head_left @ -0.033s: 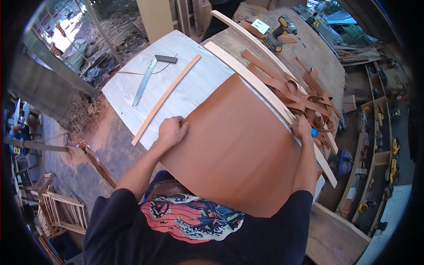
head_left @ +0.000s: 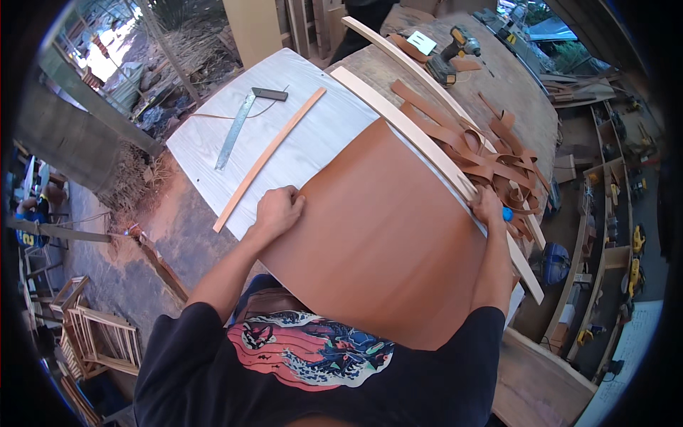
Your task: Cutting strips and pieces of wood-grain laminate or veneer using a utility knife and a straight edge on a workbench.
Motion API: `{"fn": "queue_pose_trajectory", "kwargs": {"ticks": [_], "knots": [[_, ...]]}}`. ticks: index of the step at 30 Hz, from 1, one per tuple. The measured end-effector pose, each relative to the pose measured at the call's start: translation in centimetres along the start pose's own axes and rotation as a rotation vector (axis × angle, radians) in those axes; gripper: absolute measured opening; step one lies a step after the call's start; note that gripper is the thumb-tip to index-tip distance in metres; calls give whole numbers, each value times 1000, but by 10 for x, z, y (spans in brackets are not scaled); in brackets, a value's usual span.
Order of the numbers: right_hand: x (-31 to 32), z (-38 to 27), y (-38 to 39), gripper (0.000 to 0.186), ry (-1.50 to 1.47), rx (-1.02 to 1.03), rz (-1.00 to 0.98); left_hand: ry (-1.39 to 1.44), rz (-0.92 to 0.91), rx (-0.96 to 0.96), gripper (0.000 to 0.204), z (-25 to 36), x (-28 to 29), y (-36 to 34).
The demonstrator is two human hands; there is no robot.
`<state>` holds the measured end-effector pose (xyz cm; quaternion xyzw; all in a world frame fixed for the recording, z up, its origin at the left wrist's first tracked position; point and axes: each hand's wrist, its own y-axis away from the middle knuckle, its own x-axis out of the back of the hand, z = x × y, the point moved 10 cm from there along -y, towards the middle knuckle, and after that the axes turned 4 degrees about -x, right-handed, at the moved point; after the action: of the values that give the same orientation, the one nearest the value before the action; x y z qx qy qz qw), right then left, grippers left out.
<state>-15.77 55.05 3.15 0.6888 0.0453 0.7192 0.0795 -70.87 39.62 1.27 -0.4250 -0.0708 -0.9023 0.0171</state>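
Observation:
A large brown leather sheet (head_left: 384,228) lies over the near part of a pale wood-grain board (head_left: 192,146) and hangs toward my body. My left hand (head_left: 279,211) is closed on the sheet's left edge, fingers curled and thumb along the top. At the right edge, my right hand (head_left: 488,208) grips the leather beside a long pale wood strip (head_left: 405,128); its fingertips are partly hidden. A small blue object (head_left: 507,213) shows just past that hand, too covered to identify. On the board's bare part rest a thin brown strip (head_left: 270,159) and a try square (head_left: 238,128).
Curled leather offcuts (head_left: 491,156) pile up right of the strip. Farther back on the workbench (head_left: 523,92) sits a cordless drill (head_left: 455,53). A shelf of tools (head_left: 605,213) runs along the right. Slatted wooden frames (head_left: 103,338) stand at lower left; a person in dark clothes (head_left: 359,28) is behind the bench.

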Motion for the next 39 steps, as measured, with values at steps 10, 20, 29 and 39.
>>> {"fn": "queue_pose_trajectory", "kwargs": {"ticks": [10,20,29,39], "knots": [[89,-1,7,41,174,9,180,-225,226,-402,66,24,25,55],[32,20,16,55,1,-101,45,-296,372,-345,63,-14,53,124],[7,20,6,55,-30,-32,16,-240,415,-275,59,-30,68,180],[8,18,16,39,136,-60,-22,-213,563,-289,58,-27,117,205]]}}
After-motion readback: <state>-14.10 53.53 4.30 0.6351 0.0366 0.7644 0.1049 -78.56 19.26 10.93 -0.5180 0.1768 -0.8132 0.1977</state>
